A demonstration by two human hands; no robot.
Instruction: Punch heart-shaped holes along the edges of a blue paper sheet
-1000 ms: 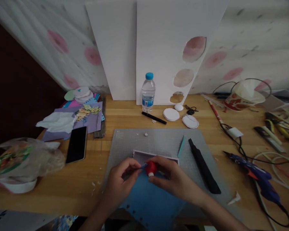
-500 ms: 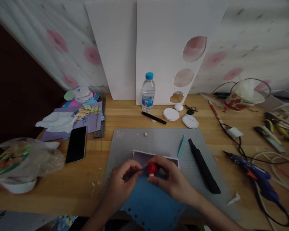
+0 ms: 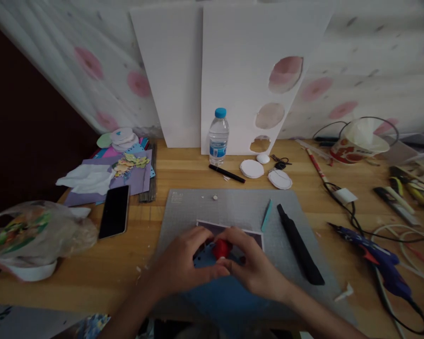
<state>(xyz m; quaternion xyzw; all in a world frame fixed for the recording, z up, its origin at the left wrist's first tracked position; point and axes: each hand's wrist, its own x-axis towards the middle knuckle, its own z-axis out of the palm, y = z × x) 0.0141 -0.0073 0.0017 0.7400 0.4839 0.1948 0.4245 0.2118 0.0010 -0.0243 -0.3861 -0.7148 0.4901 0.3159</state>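
At the far left of the wooden table (image 3: 183, 172) sits a plastic bag (image 3: 35, 233) with colorful things inside. Just to its right lies a black phone (image 3: 115, 211), face up. Behind the phone is a pile of colored papers (image 3: 127, 165) with a white tissue (image 3: 86, 178) on top.

In the middle lies a gray cutting mat (image 3: 233, 205). On the mat is a blue sheet (image 3: 219, 292) with little holes along one edge, and a purple card (image 3: 229, 230) peeks out behind it. The left hand (image 3: 182, 266) is curled, and its fingers pinch the top edge of the blue sheet. The right hand (image 3: 256, 268) is curled too and grips a small red thing (image 3: 221, 248), maybe a glue stick, pressed right on the blue sheet. The two hands touch each other around it.

Behind the mat stands a water bottle (image 3: 218, 136) with a blue cap, next to a black pen (image 3: 226, 173) and white foam circles (image 3: 251, 168). On the right side of the mat lie a thin teal stick (image 3: 266, 215) and a long black tool (image 3: 299, 245). Farther right is a blue glue gun (image 3: 376, 261) with its cord, and a paper cup (image 3: 356, 141) near the wall.
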